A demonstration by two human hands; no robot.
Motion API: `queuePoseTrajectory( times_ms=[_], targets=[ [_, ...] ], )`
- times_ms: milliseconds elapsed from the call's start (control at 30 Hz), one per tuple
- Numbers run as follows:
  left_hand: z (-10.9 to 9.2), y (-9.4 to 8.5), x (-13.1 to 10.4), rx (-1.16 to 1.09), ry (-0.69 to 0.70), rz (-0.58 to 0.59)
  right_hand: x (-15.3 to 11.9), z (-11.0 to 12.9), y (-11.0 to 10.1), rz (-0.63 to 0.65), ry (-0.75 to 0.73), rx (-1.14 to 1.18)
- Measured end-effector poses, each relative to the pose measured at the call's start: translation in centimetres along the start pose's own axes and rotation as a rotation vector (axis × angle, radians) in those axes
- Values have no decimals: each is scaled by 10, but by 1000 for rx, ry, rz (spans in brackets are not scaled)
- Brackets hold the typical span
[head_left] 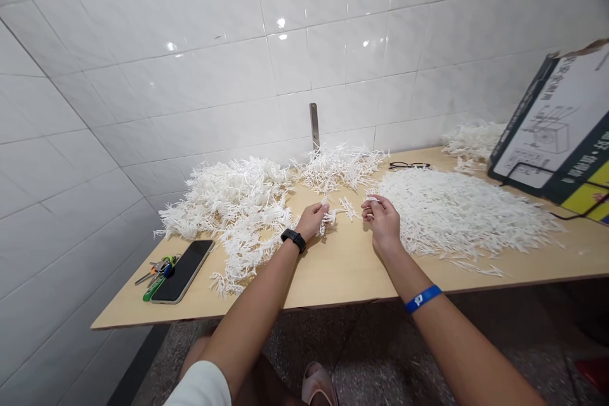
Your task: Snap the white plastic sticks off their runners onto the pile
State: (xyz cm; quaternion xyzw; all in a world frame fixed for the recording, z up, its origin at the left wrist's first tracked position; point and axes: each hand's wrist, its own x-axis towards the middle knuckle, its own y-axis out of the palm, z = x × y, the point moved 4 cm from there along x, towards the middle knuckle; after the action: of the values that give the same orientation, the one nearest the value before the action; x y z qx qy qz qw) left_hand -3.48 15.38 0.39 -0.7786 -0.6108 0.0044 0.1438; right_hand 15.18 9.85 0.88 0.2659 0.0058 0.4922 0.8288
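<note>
At the left end of the desk (337,279), a key bunch (159,271) lies beside a black-screened smartphone (183,273). Next comes a tangled heap of branched white sprigs (233,193), with a smaller far heap (339,165) near the wall; both look like the part left to do. At the middle, the left hand (311,221) has its fingers pinched on a white sprig (329,218), a few loose bits (349,208) lying just right of it. The right hand (385,223) has its fingertips closed on a small white sliver (371,198). Right of it spreads a broad pile of single slivers (466,216), seemingly the finished share, with eyeglasses (409,165) at its far edge. Judging by these heaps, the work is well advanced but incomplete. At far right, another white heap (476,139), its state unclear, lies by a printed cardboard box (547,133).
</note>
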Motion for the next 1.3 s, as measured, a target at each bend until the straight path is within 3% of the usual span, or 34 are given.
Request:
queuePoseTrajectory(
  times_ms=[200,633,700,833,900,1067,1300],
  targets=[
    [0,0,0,39,10,9,-2,3,-1,-20,0,-75],
    [-4,0,-1,69,32,23,-8,-11,6,105,89,-348],
    [-4,0,-2,55,35,25,-5,-12,2,50,77,-349],
    [-4,1,-3,51,42,30,2,-5,-15,-215,6,-233],
    [-5,1,-3,61,38,31,1,-2,-18,-242,12,-218],
    [-9,2,-5,139,59,63,-8,0,-2,-16,-15,-321],
    [-19,12,-14,328,176,212,-23,-4,20,296,3,-459]
  ],
)
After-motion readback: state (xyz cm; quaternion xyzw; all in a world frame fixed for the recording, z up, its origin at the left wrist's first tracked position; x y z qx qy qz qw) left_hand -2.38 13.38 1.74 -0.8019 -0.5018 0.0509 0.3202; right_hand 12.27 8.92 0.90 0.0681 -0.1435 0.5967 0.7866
